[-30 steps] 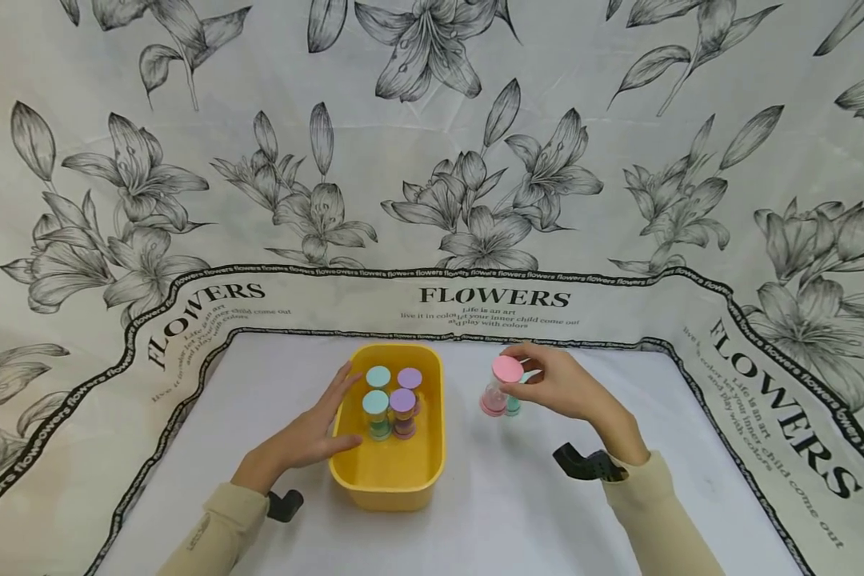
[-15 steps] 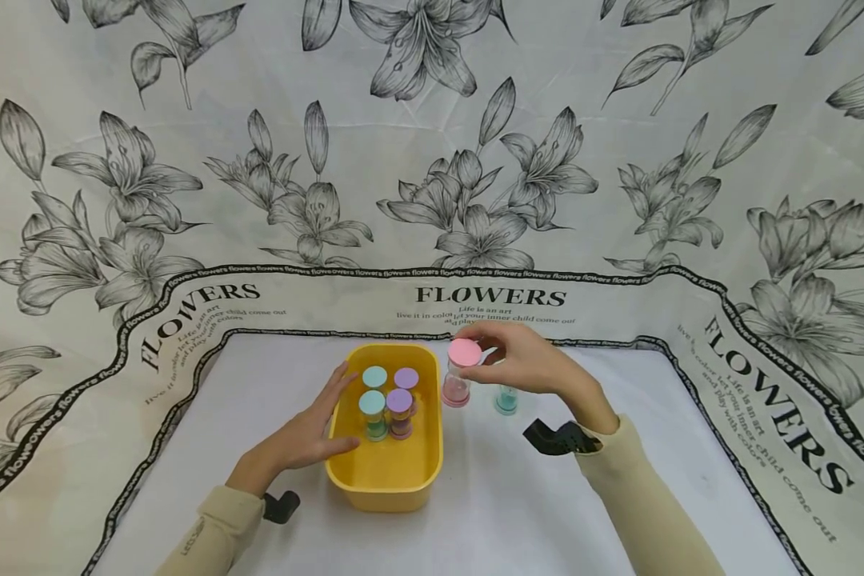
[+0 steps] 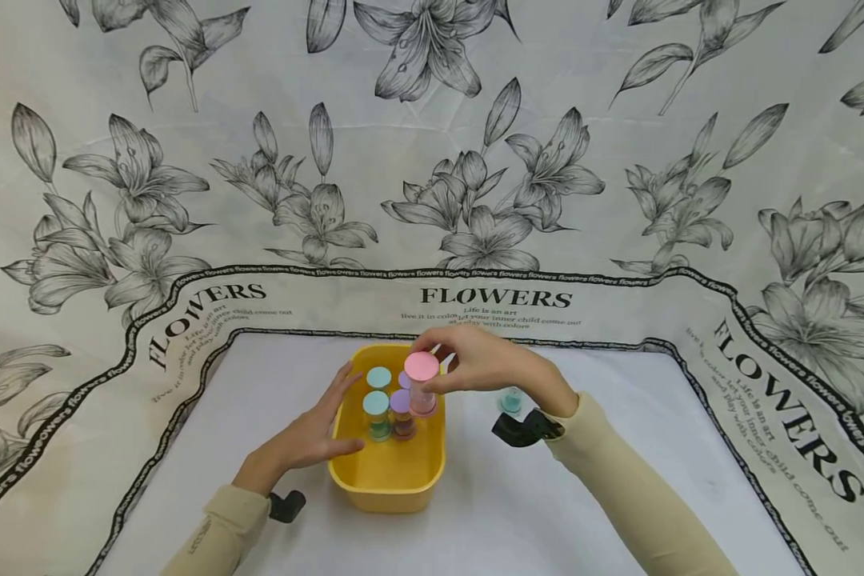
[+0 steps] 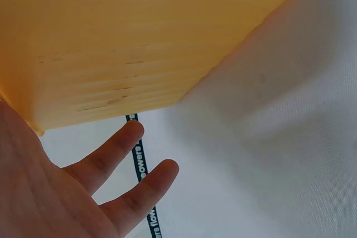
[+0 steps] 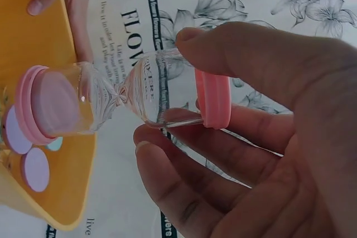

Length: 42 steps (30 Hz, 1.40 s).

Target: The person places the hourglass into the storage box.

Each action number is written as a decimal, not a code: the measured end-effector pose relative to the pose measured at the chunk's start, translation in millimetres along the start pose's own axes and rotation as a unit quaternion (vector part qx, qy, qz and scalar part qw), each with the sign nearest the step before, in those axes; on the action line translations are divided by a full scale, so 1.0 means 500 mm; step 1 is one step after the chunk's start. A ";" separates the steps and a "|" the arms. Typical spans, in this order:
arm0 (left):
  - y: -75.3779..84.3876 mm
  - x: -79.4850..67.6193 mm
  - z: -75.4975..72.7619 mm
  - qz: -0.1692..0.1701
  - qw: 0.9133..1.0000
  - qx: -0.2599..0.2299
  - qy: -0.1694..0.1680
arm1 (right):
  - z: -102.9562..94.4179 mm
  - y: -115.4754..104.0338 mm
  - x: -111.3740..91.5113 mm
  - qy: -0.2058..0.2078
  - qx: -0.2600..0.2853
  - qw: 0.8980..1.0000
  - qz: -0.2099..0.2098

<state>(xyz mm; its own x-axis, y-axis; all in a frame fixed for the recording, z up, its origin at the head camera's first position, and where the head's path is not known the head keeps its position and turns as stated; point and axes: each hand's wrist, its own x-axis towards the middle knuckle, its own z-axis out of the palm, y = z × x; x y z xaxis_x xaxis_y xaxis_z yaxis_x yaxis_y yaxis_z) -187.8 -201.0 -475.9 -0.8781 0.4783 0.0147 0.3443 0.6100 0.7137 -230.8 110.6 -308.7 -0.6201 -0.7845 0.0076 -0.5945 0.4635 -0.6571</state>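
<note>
My right hand (image 3: 478, 362) pinches a pink-capped hourglass (image 3: 422, 370) by its upper end, over the right side of the yellow bin (image 3: 389, 474). In the right wrist view, the thumb and fingers lie about its pink cap (image 5: 215, 100), with pink sand at the opposite end. Two teal hourglasses (image 3: 376, 405) stand in the bin beside two purple ones (image 3: 400, 402), partly covered by the pink one. At the bin's left rim rests my left hand (image 3: 302, 436), fingers spread, thumb reaching over the edge. The left wrist view shows two straight fingers (image 4: 139, 199) beside the bin's outer wall.
Another teal hourglass (image 3: 510, 399) stands on the white table (image 3: 490, 512) right of the bin, partly behind the right wrist's black strap (image 3: 522, 430). A flower-printed cloth (image 3: 432, 176) rises behind the table and along both sides.
My right hand has carried the pink hourglass leftward from beside the teal one on the table to over the bin. The left hand has stayed at the bin's rim.
</note>
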 end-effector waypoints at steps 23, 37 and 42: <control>0.005 0.002 -0.005 -0.018 0.999 -0.036 -0.019 | 0.097 0.005 0.125 -0.147 -0.014 0.989 0.015; 0.001 0.002 -0.008 -0.015 0.998 -0.041 -0.038 | 0.173 0.028 0.155 -0.191 0.002 0.979 0.067; 0.005 0.005 -0.016 -0.010 0.999 -0.035 -0.041 | 0.186 0.038 0.165 -0.199 -0.031 0.978 0.057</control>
<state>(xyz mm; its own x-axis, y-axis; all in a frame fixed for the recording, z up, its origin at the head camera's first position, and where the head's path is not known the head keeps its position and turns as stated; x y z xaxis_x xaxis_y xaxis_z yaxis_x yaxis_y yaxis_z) -191.8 -203.1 -468.5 -0.8536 0.5180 -0.0546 0.3008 0.5758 0.7603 -245.7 16.6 -390.7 -0.4438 -0.8184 -0.3650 -0.5707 0.5722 -0.5890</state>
